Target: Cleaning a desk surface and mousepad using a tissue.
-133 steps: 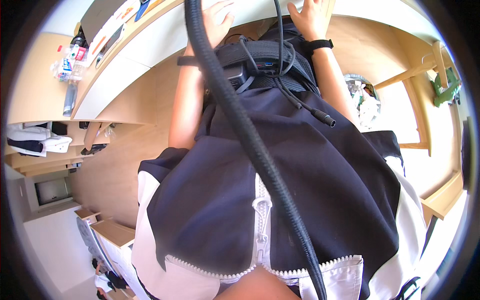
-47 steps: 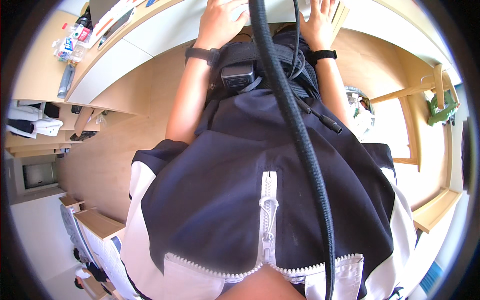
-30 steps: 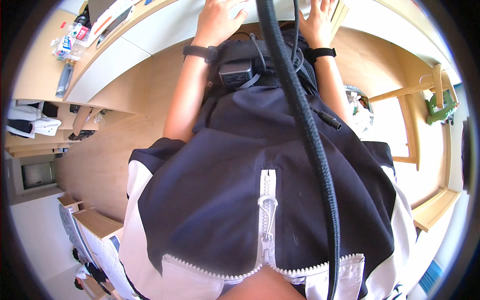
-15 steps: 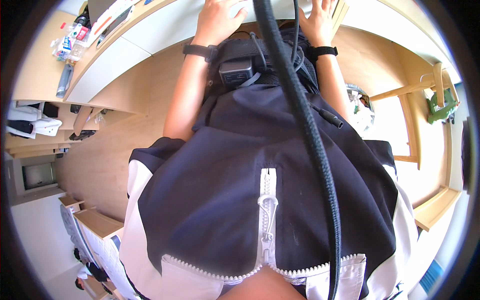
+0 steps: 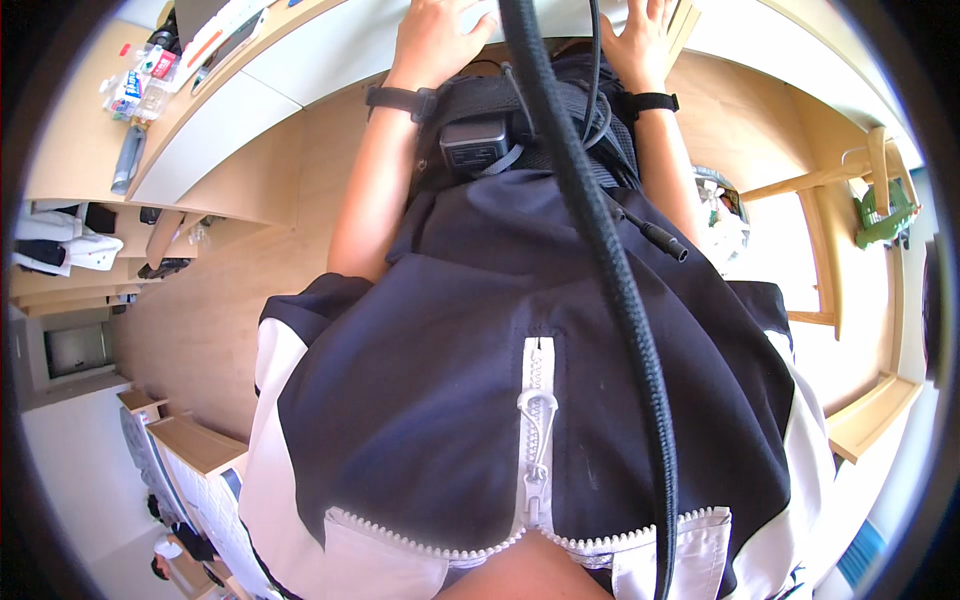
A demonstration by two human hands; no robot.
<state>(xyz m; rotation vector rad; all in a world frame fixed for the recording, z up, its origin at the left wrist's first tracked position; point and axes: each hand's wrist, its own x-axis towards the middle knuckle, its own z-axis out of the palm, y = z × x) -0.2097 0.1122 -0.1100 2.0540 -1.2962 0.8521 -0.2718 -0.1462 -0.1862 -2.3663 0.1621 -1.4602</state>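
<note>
My left hand (image 5: 440,45) reaches the top edge of the view, resting at the pale front edge of a desk (image 5: 340,55). Its thumb stands apart from the fingers, whose tips are cut off. To its right, my right hand (image 5: 638,45) lies at the same edge with thumb and fingers spread, also partly cut off. Neither hand shows anything held. Black bands circle both wrists. Between my forearms sits a black waist pouch (image 5: 440,170) with a dark grey box (image 5: 475,146) and thin cables. A thick braided black cable (image 5: 610,250) hangs down across my dark jacket (image 5: 430,360).
A loose black plug (image 5: 665,240) dangles near my right forearm. On the desk at left are a clear plastic bottle (image 5: 155,100) and a grey cylinder (image 5: 129,160). A bin (image 5: 722,215) stands right, beyond it a wooden frame (image 5: 820,260) and a green basket (image 5: 885,215).
Both hands have stayed in place. The upper end of the braided cable has shifted slightly to the left, and the thin cables at the pouch have moved a little.
</note>
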